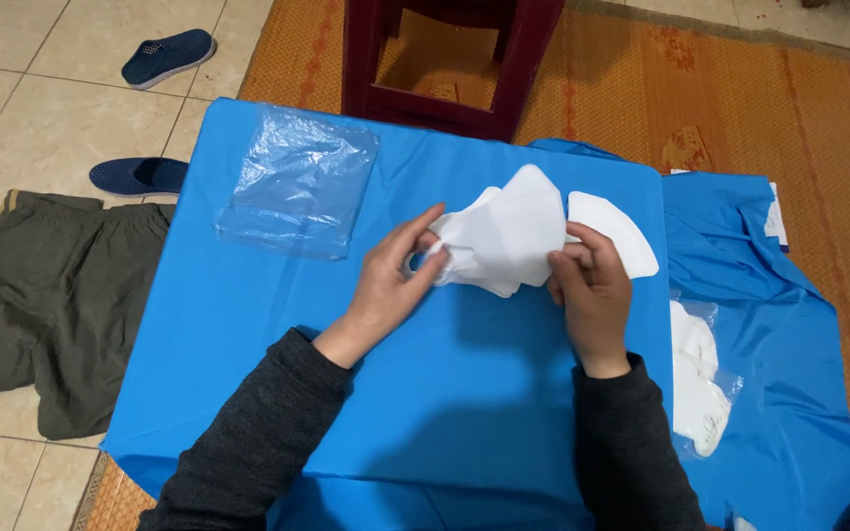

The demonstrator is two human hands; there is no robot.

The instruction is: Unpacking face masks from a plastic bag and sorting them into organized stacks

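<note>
A white face mask (509,231) is held just above a low table draped in a blue cover (248,324). My left hand (391,280) pinches the mask's left end with thumb and fingertips. My right hand (592,290) grips its right end. Another white mask piece (622,226) lies flat on the cover just behind my right hand. Both arms wear dark grey sleeves.
A clear plastic bag (297,182) lies on the cover's far left. A bag of white masks (696,379) rests on blue cloth at the right. A dark red stool (440,59) stands beyond. Green trousers (46,295) and two blue slippers (164,54) lie on the tiled floor.
</note>
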